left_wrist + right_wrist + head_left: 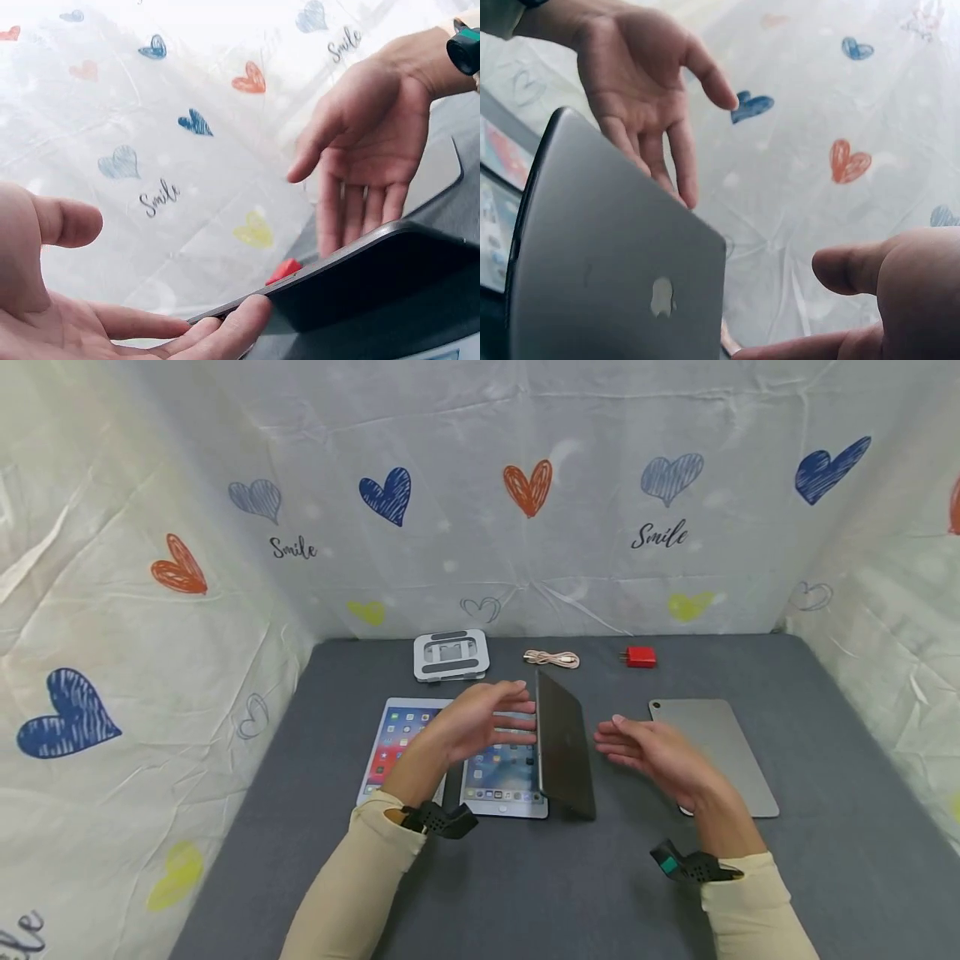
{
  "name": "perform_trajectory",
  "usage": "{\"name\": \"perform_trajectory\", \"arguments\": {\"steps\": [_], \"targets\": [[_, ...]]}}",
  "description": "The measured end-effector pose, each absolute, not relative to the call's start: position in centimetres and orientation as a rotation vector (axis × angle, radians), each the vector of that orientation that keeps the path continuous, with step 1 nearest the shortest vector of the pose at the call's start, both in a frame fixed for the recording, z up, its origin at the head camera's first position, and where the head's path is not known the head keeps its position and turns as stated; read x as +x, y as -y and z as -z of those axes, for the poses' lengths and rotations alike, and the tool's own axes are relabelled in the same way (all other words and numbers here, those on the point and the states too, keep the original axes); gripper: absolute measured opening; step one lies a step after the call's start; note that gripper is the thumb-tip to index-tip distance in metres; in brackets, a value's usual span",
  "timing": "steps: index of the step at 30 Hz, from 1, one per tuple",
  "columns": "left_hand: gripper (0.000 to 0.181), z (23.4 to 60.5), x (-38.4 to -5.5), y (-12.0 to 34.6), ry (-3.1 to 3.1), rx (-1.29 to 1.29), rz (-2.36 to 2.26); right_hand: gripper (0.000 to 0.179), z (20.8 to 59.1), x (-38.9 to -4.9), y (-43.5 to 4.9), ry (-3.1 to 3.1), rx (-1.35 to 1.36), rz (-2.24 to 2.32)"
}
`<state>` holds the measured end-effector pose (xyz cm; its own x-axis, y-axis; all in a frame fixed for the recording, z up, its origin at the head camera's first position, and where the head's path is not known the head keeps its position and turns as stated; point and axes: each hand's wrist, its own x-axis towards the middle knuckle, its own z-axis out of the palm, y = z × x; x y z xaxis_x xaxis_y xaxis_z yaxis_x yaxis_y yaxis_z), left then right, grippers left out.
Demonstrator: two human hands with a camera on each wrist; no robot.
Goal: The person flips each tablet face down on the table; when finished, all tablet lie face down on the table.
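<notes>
A grey tablet [566, 743] stands tilted on edge, its apple-marked back [615, 247] turned to the right and its dark screen [360, 289] to the left. My left hand [480, 720] touches the screen side near the upper edge with extended fingers, thumb held away. On the other side, my right hand [663, 753] is held with straight fingers, palm toward the tablet's back and slightly apart from it in the head view. Under the left hand lies a lit white-framed tablet [495, 781], partly covered. Another lit tablet [397, 739] lies left of it.
Behind the tablets are a folded silver stand [451, 655], a coiled cable [551, 658] and a red charger plug [640, 657]. A silver tablet [716, 739] lies back up at the right. White cloth [450, 560] with hearts surrounds the grey tabletop [585, 893].
</notes>
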<state>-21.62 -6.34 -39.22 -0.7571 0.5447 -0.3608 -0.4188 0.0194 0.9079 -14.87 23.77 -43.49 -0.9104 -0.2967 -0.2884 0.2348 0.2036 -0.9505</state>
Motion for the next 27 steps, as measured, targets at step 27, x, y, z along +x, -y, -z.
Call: {"name": "perform_trajectory", "arguments": {"steps": [27], "targets": [[0.043, 44.2, -22.3, 3.4, -1.529, 0.011, -1.771, 0.078, 45.5, -12.4, -27.0, -2.201, 0.023, 1.59]]}}
